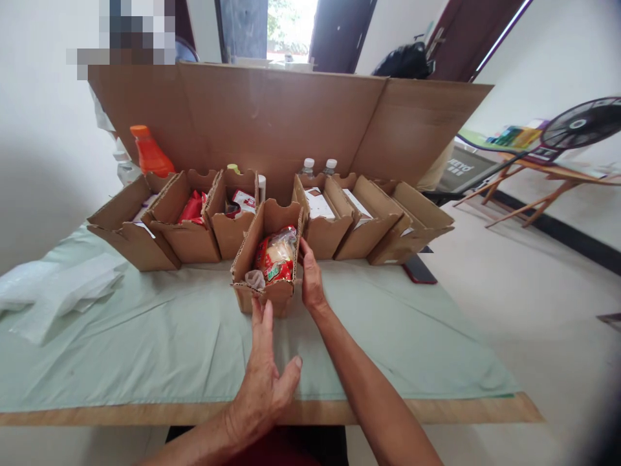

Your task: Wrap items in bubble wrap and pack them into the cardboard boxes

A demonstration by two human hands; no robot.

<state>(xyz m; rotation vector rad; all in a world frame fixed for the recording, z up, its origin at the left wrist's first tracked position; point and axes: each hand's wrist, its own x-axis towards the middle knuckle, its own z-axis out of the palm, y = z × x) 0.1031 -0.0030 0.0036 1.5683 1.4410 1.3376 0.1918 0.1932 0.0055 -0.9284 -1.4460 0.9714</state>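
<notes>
A cardboard box [276,301], open at the top, stands forward of a row of similar boxes. Inside it lie a red snack package [279,255] and a small clear plastic piece [255,279]. My left hand [266,362] has its fingertips against the front of this box, thumb spread away. Along the box's right side rests my right hand [312,275], its fingers extended and partly hidden behind the box edge. Neither hand is wrapped round anything.
Boxes stand left and right, including one with a red packet [193,208]. Behind are an orange bottle [151,152] and a tall cardboard panel [281,116]. Clear plastic wrap [63,291] lies at left, a dark phone-like object [420,270] at right, on a green cloth [388,336].
</notes>
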